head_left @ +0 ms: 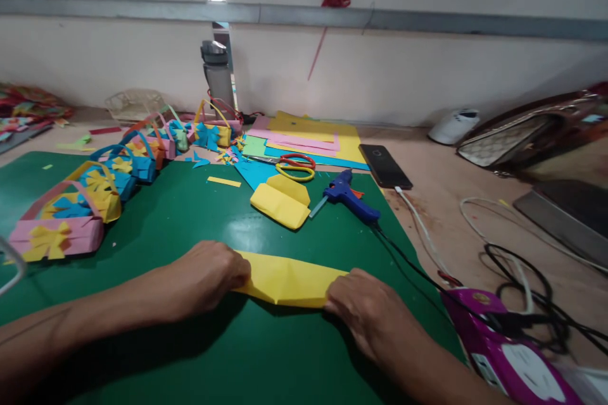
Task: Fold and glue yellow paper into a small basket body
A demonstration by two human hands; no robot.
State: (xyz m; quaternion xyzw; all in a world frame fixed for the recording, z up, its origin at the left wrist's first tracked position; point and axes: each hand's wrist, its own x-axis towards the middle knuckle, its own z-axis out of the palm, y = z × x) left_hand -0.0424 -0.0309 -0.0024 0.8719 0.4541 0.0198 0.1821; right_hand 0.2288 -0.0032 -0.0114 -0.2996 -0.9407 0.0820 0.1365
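A folded strip of yellow paper [289, 278] stretches between my two hands, low over the green mat [266, 354]. My left hand [209, 278] is closed on its left end, and my right hand [363, 304] grips the right end. A crease runs down the middle of the paper, with a small point at its lower edge. Beyond it lies a folded yellow paper piece [280, 204] with a rounded flap. Just right of that piece rests a blue glue gun [349, 196], a glue stick poking out of its back end.
Paper baskets [61, 237] with bows line the left side. Scissors [289, 164] lie by coloured paper sheets [313, 139] at the back. A phone [384, 166], a purple power strip [503, 342], cables and a bag [517, 136] occupy the right. A bottle [218, 76] stands by the wall.
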